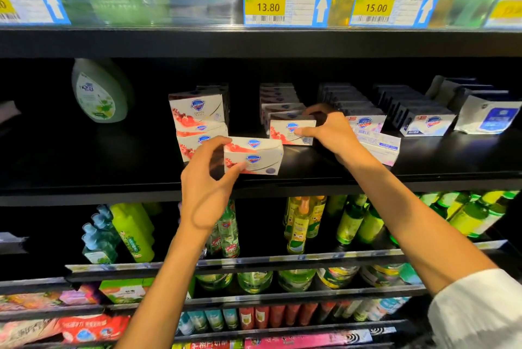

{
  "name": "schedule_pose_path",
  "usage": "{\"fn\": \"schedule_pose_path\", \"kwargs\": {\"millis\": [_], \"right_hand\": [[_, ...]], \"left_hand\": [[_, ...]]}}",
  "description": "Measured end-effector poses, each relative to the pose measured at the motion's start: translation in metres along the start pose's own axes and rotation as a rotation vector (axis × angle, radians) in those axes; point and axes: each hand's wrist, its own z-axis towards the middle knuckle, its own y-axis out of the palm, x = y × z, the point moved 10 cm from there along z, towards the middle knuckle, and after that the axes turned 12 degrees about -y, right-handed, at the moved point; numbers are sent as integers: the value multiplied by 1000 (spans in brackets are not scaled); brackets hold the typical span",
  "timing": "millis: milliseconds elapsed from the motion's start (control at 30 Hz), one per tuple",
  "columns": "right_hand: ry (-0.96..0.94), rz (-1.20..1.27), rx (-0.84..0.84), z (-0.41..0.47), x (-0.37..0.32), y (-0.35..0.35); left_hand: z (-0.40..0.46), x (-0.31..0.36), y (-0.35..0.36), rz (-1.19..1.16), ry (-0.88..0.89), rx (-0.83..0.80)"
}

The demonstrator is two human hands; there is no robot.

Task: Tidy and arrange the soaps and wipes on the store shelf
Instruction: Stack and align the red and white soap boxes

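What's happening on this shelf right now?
A person is sorting boxed soaps on the middle shelf. The left hand grips a red-and-white soap box near the shelf's front edge, by a leaning stack of the same boxes. The right hand holds another red box at the front of its row. To the right, a pink box lies askew and rows of blue boxes stand further along. A green bottle stands far left.

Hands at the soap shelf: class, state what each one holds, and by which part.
Left hand pinches a red-and-white soap box by its left end. Right hand grips another soap box at its right end.
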Motion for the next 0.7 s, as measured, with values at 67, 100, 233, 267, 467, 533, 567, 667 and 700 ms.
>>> {"fn": "schedule_pose_path", "kwargs": {"millis": [67, 100, 233, 267, 467, 533, 567, 667, 700], "right_hand": [[-31, -35, 5, 2, -1, 3], [-46, -54, 9, 3, -2, 4], [-95, -104, 1, 8, -10, 10], [-113, -119, -3, 10, -12, 12], [-213, -173, -41, 17, -23, 19], [-229, -173, -29, 17, -24, 20], [-226, -171, -24, 16, -24, 20], [-197, -160, -17, 14, -19, 17], [-187, -165, -20, 13, -18, 17]], "left_hand": [[0, 2, 5, 6, -24, -33], [1, 3, 8, 11, -32, -47], [7, 5, 15, 32, -50, -90], [9, 5, 17, 32, -54, -100], [18, 4, 26, 52, -91, -152], [21, 3, 29, 72, -95, -164], [22, 4, 31, 99, -94, -170], [29, 0, 35, 160, -95, -171], [31, -2, 36, 166, -103, -170]]}}
